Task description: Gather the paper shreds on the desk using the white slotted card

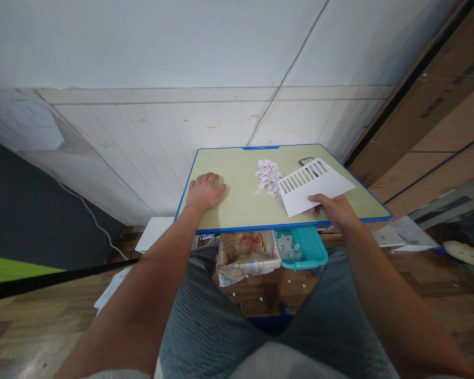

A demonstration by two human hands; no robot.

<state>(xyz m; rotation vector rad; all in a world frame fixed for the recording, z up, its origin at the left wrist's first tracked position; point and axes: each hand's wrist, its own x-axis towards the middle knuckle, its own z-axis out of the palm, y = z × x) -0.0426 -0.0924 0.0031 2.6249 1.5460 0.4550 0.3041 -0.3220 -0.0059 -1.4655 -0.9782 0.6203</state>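
My right hand (332, 208) pinches the near edge of a white sheet (314, 190), thumb on top, over the right side of the small table (240, 213). A row of several slots is cut along the sheet's far side. Left of the sheet lies a heap of small white paper pieces (268, 175), a few with reddish marks; the sheet's corner overlaps its edge. Partly hidden under the sheet is a dark-edged phone-like object (306, 161). At the table's left, my left hand (205, 190) rests flat, fingers spread, holding nothing.
Below the table's front edge stand a bag-lined basket (249, 258) and a turquoise bin (314, 252) with paper pieces inside. Small scraps dot the wooden floor (260, 292). A white wall (161, 126) backs the table, and large cardboard (430, 116) leans on the right.
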